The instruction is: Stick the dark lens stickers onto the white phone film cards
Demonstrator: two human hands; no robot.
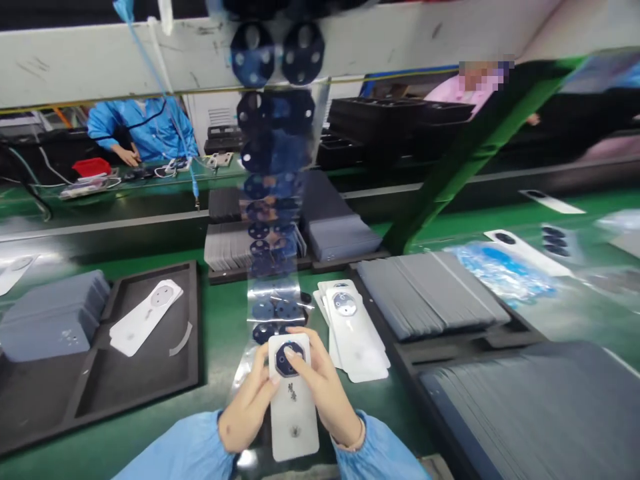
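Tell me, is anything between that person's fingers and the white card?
Nothing visible: bare left hand and right hand hold the white card directly, one at each side. The film strip with dark discs lies beyond it.

Film strip (273, 291) blocks ahead; free green bench (224, 320) separates it from left tray (196, 320)

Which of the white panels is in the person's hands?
The white panel between the left hand and right hand, the right thumb on its dark disc. The others lie in the black tray or on the green table.
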